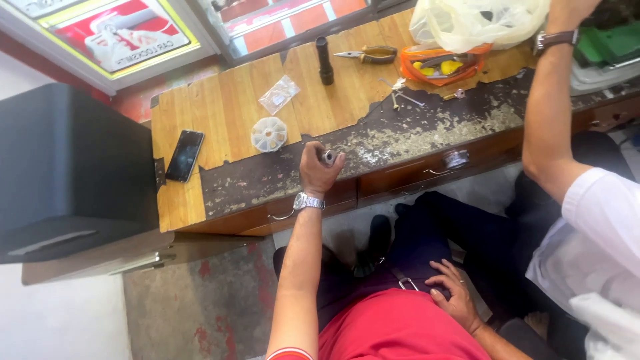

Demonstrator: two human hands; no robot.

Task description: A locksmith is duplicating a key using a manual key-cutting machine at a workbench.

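Observation:
My left hand (316,170), with a silver watch on its wrist, is raised over the worn front edge of the wooden desk (227,113). It grips a small metal cylinder (329,157) between thumb and fingers. My right hand (452,293) lies on my lap with its fingers spread and holds nothing. A round white compartment box (269,134) sits on the desk just to the left of my left hand.
On the desk lie a black phone (185,155), a small clear bag (279,94), a black cylinder (325,60), pliers (370,55), an orange pouch (440,65) and loose metal bits (401,95). Another person's arm (547,113) reaches to a plastic bag (477,20). A black cabinet (67,167) stands left.

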